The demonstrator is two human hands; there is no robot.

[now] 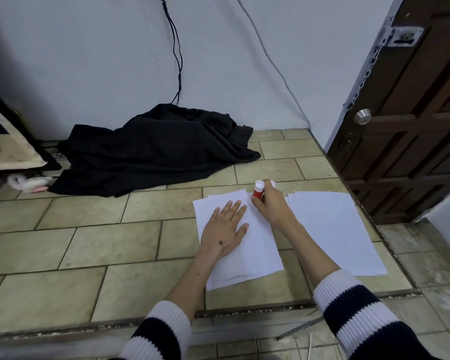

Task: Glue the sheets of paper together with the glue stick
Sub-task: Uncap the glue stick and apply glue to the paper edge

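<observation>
Black cloth (151,149) lies heaped on the tiled floor (63,242) against the grey wall (89,61), with a dark cable (176,48) hanging down to it. A brown panelled door (413,126) with a round metal knob (362,116) stands at the right. At the left edge a white plush toy (29,182) lies under a furniture edge.

Two lots of white paper lie on the tiles: a near stack of sheets (255,255) and a second stack (335,229) just to its right, slightly apart. Nothing lies between them but the right forearm.

The left hand (225,228) presses flat on the near stack, fingers spread and straight. The right hand (269,203) grips the glue stick (258,190) at the stack's far right corner. The red-bodied stick stands nearly upright, its long axis vertical, white end up, lower end hidden by the fingers.
</observation>
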